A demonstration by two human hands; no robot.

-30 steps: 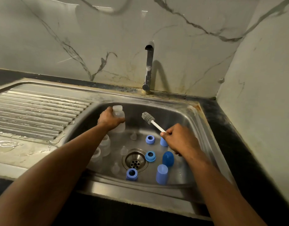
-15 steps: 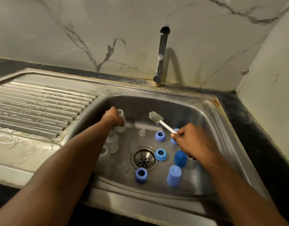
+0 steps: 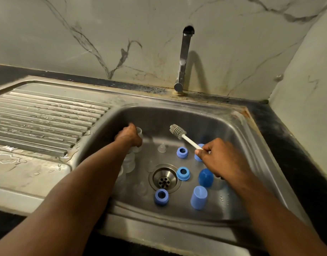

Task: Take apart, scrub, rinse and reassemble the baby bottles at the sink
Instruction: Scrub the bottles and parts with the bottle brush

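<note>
A marble-veined wall (image 3: 85, 34) backs a black desk (image 3: 292, 145) into which a steel sink (image 3: 251, 145) is set, with a ribbed, wet drainboard (image 3: 38, 117) to its left. A tap (image 3: 184, 58) rises from the back rim, its spout over the basin.

The left hand (image 3: 128, 135) reaches to the basin's back left, its fingers curled round a clear bottle (image 3: 138, 134) held near the left wall; whether the bottle's base touches the sink floor cannot be told. Two more clear bottles (image 3: 130, 160) stand just beside the left forearm, closer to the viewer, partly hidden by it.

The right hand (image 3: 220, 159) is over the right half of the basin, fingers closed on the white handle of a bottle brush (image 3: 184, 137) whose grey bristled head points up and left, above the sink floor and apart from the held bottle.

On the sink floor, two blue caps stand right of the drain (image 3: 165, 179): a darker domed cap (image 3: 206, 177) and a lighter cap (image 3: 198, 197) nearer the front. Three blue collar rings lie open side up: one ring at the back (image 3: 182, 152), one ring touching the drain's right edge (image 3: 183, 173), one ring just in front of the drain (image 3: 161, 196). Another blue piece (image 3: 198, 157) is mostly hidden under the right fingers. Clear nipples are faintly visible: one nipple (image 3: 161, 147) at the back, one nipple (image 3: 141, 188) left of the drain
</note>
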